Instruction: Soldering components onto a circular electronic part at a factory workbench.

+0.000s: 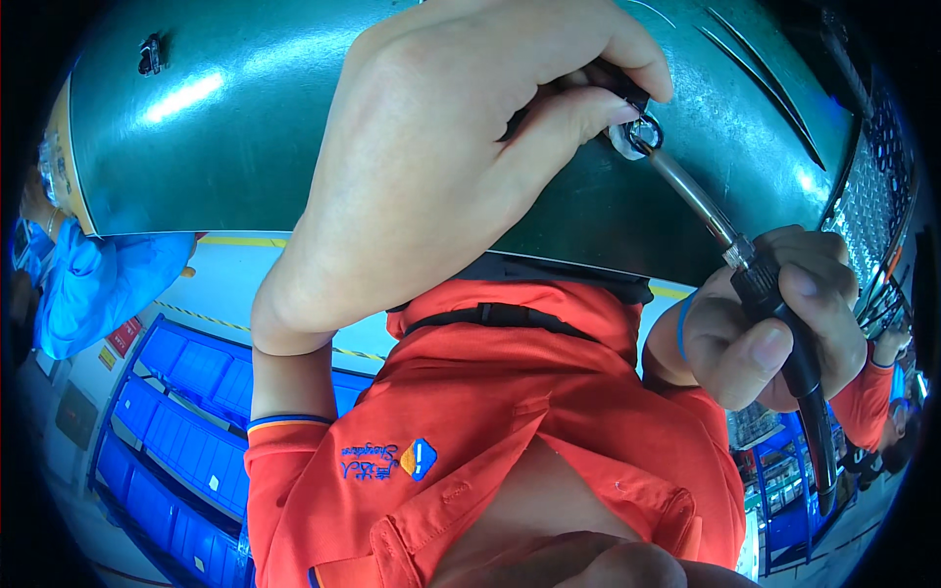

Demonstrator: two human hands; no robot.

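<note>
My right hand (784,314) is wrapped round the black handle of a soldering iron (696,196), whose metal barrel slants up and to the left. Its tip meets a small dark ring-shaped part (644,132) with something whitish beside it. Above the green table, my left hand (470,118) pinches a small black piece (622,83) between thumb and fingers, right by that ring. Most of the black piece is hidden by the fingers, so its kind does not show.
On the green table (255,127) a small dark part (150,54) lies at the far left. Dark strips (765,83) lie at the far right. A person in a blue sleeve (108,274) is at the left; blue bins (181,431) stand on a rack below. Another person's red sleeve (865,402) shows at the right.
</note>
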